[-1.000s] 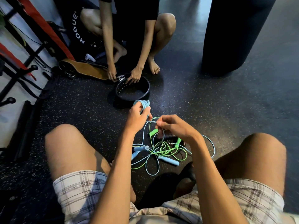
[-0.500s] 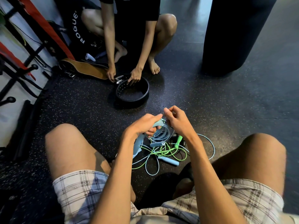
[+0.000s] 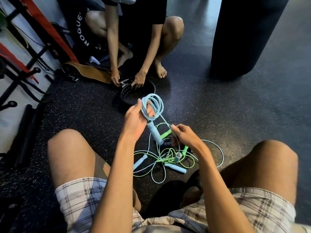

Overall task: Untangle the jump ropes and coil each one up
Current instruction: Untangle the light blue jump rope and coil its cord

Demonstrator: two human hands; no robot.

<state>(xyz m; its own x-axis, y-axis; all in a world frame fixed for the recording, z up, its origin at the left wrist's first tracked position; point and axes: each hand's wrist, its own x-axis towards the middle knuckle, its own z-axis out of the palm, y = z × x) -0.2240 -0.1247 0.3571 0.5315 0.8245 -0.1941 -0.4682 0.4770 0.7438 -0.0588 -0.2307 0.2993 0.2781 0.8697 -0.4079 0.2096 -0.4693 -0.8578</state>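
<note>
- left grip (image 3: 136, 119) clutches coiled blue rope (image 3: 154, 105), its handle (image 3: 154, 133) hanging below
- right grip (image 3: 184, 135) pinches that rope's loose strand
- green rope (image 3: 165, 134) tangled on floor (image 3: 84, 106)

Dark speckled rubber floor (image 3: 218, 115), a black punching bag (image 3: 249, 36) upright, a red-and-black rack (image 3: 25, 61) at left.

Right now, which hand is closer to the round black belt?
Left. The left hand, gripping the blue coil, is just short of the belt; the right hand sits farther back.

Pale-blue rope coil (image 3: 154, 105), green rope (image 3: 170, 158), seemingly black speckled floor (image 3: 193, 105).
</note>
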